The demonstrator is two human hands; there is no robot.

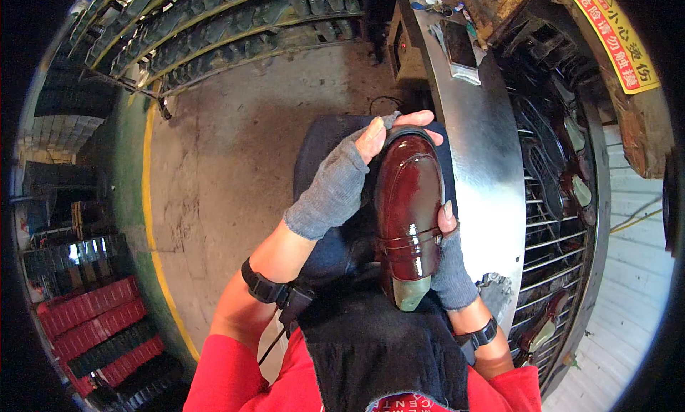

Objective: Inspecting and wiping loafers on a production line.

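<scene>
Cloth (371, 340), dark and apron-like, is lying over the lap nearest the camera, likely keeping the red sleeves and clothing away from the work. Above it, a glossy dark red shoe (409, 205) is being held over the knees, toe pointing away, with a pale green last (412, 292) showing at its open heel end. The left hand (342, 180), in a grey fingerless glove, is curling its bare fingertips over the toe, gripping it; the right hand (451, 258), gloved the same way, is clasping the shoe's side near the heel, thumb pressing along the upper. Holding both ends this way is probably steadying the shoe and turning its polished top up for a look. Most right fingers are hiding behind the shoe, so their exact grip is hard to judge. Black straps are circling both wrists.

Just beside the shoe on the right, a curved metal panel (485, 169) is edging a wire rack (564, 233) in which other shoes are sitting, dim and partly cut off. A yellow sign is hanging above it. Further off, the concrete floor (228, 162) is stretching to a yellow line, red crates (96, 319) at the left, and long shelves (235, 19) of dark soles, too small to make out.
</scene>
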